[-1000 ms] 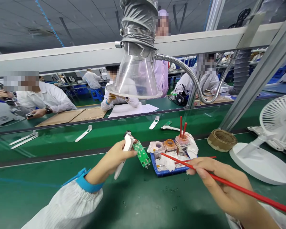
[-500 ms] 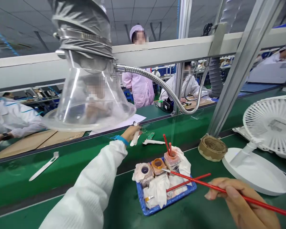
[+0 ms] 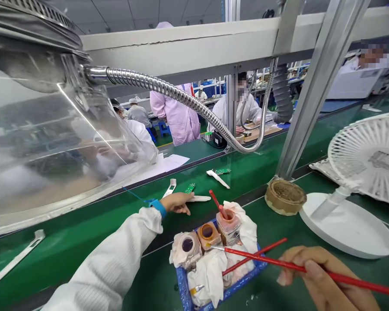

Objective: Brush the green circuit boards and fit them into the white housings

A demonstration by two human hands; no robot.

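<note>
My left hand (image 3: 179,203) reaches over the green belt with its fingers apart. They are at the near end of a white plastic handle (image 3: 201,198), which has a small green circuit board (image 3: 190,188) beside it; contact is unclear. Just behind lies a white plastic piece with a rectangular opening (image 3: 170,187). In my right hand (image 3: 317,272) is a thin red paintbrush (image 3: 266,258), pinched along its shaft. Its tip hovers above a blue tray (image 3: 182,283) of small jars, including an orange-rimmed jar (image 3: 207,232). Another red brush (image 3: 277,244) rests across the tray.
A clear fume hood (image 3: 68,142) fills the left, its metal hose (image 3: 168,93) crossing the view. A tape roll (image 3: 285,196) and white fan (image 3: 372,151) stand right. Another handle (image 3: 220,179) and a loose white strip (image 3: 16,258) lie on the belt. Co-workers sit beyond.
The view has shifted, and the hood looms larger at left. My left hand has let go of the white piece, which now lies on the belt, and is at the handle with the board.
</note>
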